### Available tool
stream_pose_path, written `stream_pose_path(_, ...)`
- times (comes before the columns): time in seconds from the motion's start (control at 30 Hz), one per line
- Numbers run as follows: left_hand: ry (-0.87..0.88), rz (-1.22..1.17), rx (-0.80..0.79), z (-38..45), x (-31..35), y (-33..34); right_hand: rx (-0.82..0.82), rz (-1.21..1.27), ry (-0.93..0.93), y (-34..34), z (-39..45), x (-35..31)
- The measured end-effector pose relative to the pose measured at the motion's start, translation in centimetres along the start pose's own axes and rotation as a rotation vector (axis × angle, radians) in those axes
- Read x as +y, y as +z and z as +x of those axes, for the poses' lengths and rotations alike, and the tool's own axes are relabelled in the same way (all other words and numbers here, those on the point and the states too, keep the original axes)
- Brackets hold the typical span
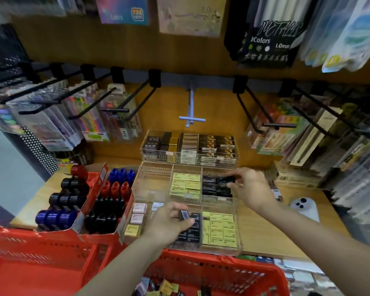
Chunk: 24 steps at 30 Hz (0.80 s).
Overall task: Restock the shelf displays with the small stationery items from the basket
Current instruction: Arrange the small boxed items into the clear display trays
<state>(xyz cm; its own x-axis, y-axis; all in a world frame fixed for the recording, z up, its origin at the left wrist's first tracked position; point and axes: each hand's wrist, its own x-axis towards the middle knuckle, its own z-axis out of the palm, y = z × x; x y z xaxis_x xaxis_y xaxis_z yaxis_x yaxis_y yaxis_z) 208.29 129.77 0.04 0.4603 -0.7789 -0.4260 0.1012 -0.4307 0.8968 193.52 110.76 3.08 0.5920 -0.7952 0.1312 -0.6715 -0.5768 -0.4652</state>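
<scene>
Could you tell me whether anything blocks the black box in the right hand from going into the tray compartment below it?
Nothing visible does. The right hand holds the black box just above the open compartment of black boxes.

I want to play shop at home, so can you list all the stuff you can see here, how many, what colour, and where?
basket: one, red, nearest the camera, small packs inside.
clear trays: three, see-through, middle of the wooden shelf.
yellow packs: many, in the middle and front trays.
black packs: many, in the middle and front trays.
round holders: many, blue, black, red, in red boxes on the left.
phone: one, white, right of the trays.
hanging packs: many, mixed colours, on black hooks.
left hand: holds one black pack over the front tray.
right hand: holds one black pack over the middle tray.
</scene>
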Motion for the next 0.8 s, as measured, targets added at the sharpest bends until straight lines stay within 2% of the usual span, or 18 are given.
stream_pose_path(0.07, -0.012, -0.024, 0.034, 0.3, -0.2, 0.3, 0.002, -0.035, -0.020, 1.2, 1.2, -0.6)
stream_pose_path(0.33, 0.046, 0.037, 0.133, 0.8, -0.8, 0.7, 0.055, -0.156, 0.098, 4.8, 3.2, -1.5)
stream_pose_path(0.43, 0.096, 0.046, 0.166, 0.9, -0.8, 0.3, 0.059, -0.031, 0.086, 4.6, 2.4, -1.4)
stream_pose_path(0.53, 0.152, 0.003, 0.173, 0.6, -0.5, -0.2, 0.181, 0.045, -0.040, 3.3, -0.1, -1.9)
stream_pose_path(0.57, 0.176, -0.008, 0.169, 0.4, -0.3, -0.4, 0.151, 0.121, -0.065, 3.1, -1.3, -2.4)
stream_pose_path(0.6, 0.206, -0.003, 0.164, 0.2, -0.1, -0.5, 0.043, 0.258, -0.033, 2.8, -2.4, -3.2)
stream_pose_path(0.67, 0.279, 0.040, 0.162, -0.3, 0.3, -0.8, -0.237, 0.604, 0.125, 2.8, -4.4, -5.2)
stream_pose_path(0.7, 0.316, 0.063, 0.162, -0.7, 0.4, -0.9, -0.315, 0.726, 0.208, 3.0, -5.1, -6.0)
stream_pose_path(0.8, 0.408, 0.124, 0.142, -1.7, 0.5, -1.2, -0.369, 0.936, 0.348, 3.4, -6.6, -8.1)
